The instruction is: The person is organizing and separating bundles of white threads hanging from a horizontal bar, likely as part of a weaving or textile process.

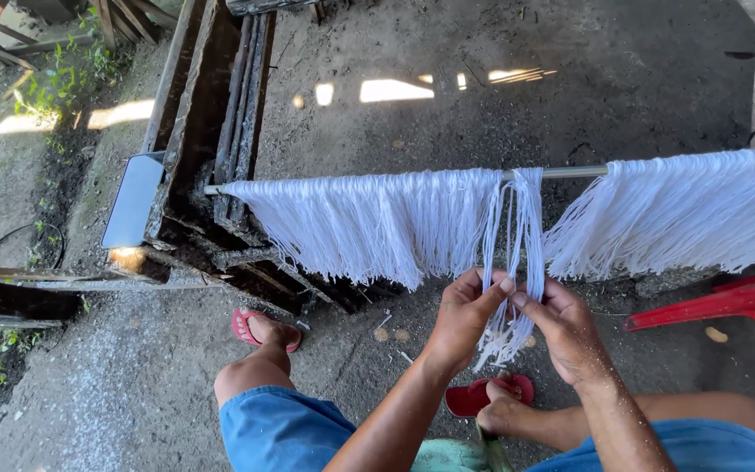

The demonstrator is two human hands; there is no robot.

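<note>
Centrally, left hand (463, 313) and right hand (563, 328) pinch white strand bundle (517, 262) hanging between them from rod (570, 172).

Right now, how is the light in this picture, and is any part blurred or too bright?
In the head view, most of the scene lies in even shade; sun patches on the concrete floor are blown out to white. The white strands on the metal rod stay bright but keep detail. The left hand and right hand look sharp. The wide lens bends the edges.
</note>
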